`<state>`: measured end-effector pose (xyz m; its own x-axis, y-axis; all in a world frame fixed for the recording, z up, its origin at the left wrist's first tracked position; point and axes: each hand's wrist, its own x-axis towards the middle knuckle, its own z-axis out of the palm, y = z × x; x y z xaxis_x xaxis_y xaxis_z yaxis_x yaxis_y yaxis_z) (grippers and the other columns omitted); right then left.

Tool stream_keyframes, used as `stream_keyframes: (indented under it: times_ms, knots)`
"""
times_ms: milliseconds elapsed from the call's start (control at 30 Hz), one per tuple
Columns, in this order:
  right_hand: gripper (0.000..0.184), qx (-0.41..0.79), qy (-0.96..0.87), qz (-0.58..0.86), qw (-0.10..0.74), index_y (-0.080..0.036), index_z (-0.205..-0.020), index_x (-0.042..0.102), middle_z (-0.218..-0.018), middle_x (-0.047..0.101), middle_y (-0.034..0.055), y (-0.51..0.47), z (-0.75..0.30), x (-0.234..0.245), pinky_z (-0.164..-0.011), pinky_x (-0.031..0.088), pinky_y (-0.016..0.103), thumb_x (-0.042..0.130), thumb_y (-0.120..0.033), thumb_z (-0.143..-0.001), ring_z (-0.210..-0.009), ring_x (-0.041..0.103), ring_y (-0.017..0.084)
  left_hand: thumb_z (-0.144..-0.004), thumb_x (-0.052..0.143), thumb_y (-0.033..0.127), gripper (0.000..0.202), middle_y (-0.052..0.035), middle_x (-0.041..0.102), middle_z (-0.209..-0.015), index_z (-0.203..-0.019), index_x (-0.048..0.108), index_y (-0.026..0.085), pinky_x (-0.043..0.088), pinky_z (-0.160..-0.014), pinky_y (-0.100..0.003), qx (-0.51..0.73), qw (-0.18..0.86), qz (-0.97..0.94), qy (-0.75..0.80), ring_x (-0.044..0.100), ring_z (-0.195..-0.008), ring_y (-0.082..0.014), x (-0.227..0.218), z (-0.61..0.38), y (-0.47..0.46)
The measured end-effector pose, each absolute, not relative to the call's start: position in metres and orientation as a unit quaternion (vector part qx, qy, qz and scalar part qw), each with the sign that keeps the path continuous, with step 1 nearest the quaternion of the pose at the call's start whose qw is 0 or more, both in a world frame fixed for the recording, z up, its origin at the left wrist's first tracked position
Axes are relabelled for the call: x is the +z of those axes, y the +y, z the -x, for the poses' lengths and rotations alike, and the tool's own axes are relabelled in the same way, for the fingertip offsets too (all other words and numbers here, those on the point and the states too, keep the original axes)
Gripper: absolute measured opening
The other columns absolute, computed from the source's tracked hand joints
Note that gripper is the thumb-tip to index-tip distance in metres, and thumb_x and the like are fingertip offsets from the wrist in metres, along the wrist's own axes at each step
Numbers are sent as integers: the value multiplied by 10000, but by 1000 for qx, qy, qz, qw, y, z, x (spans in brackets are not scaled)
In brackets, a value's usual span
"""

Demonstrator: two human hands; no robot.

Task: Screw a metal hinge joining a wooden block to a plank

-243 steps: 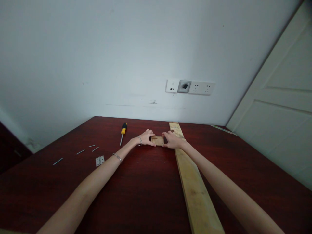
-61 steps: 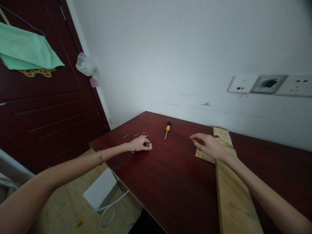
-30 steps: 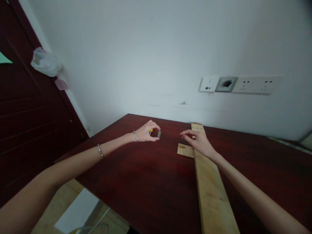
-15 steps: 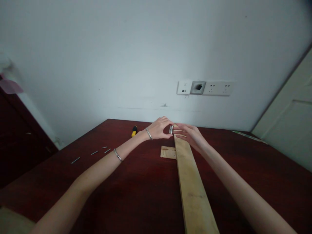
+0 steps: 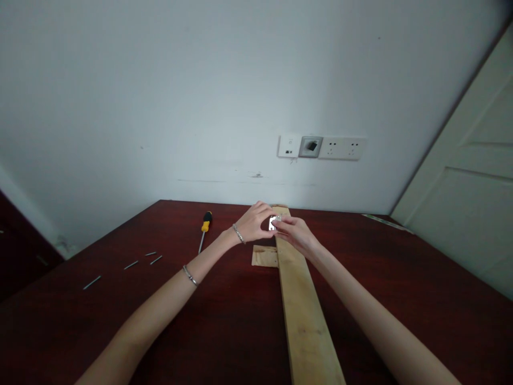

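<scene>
A small shiny metal hinge point(image 5: 273, 223) with holes is held up above the far part of a long wooden board point(image 5: 304, 310). My left hand point(image 5: 253, 222), with bracelets on its wrist and forearm, pinches the hinge's left side between thumb and fingers. From the right, my right hand point(image 5: 297, 233) grips the other side with its thumb and fingertips, hiding part of it. Beside the board's left edge lies a small flat wood piece point(image 5: 264, 256); whether it runs under the board I cannot tell.
On the dark red table point(image 5: 224, 331), left of my arm, lie a yellow-and-black screwdriver point(image 5: 206, 224) and several thin metal nails or screws point(image 5: 131, 264). A wall with sockets point(image 5: 336, 148) stands behind. A thin strip point(image 5: 387, 223) lies at the far right.
My right hand has gone from outstretched fingers beside the hinge to a pinch on it. The hinge now shows a wider face. The view has swung slightly right, uncovering the screwdriver's shaft.
</scene>
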<state>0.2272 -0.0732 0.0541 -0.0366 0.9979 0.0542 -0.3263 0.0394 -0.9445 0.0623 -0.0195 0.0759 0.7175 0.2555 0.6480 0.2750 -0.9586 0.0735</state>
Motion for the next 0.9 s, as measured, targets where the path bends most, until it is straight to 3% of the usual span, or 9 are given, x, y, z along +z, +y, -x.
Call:
stream_keyframes:
  times_ms: [267, 500, 700, 900]
  knots:
    - [319, 555, -431, 407, 584, -142, -733, 716, -701, 706, 36, -68, -226, 50, -639, 569, 256, 857, -320, -509, -633, 651, 127, -742, 715, 320, 583, -103, 578, -1056, -1256, 492, 158, 438, -891, -451, -342, -14, 926, -157, 497, -990, -250, 60, -55, -15]
    - [231, 554, -444, 411, 572, -138, -682, 722, -670, 708, 30, -68, -226, 48, -632, 576, 238, 835, -292, -553, -595, 644, 110, -756, 713, 303, 426, -84, 606, -985, -1132, 577, 156, 441, -875, -424, -372, -49, 915, -150, 523, -942, -222, 51, -53, -9]
    - [165, 561, -434, 406, 577, -133, -784, 726, -767, 736, 87, -70, -229, 55, -659, 589, 281, 699, -287, -731, -653, 688, 153, -749, 705, 286, 405, -92, 612, -975, -1110, 594, 141, 446, -858, -412, -399, -47, 904, -150, 518, -934, -222, 52, -51, -8]
    - [134, 570, -422, 395, 584, -153, -812, 735, -807, 742, 73, -68, -233, 52, -672, 587, 258, 736, -225, -699, -703, 692, 146, -723, 712, 296, 403, -95, 619, -1002, -1093, 617, 166, 436, -874, -442, -393, -42, 901, -181, 518, -968, -240, 53, -51, -9]
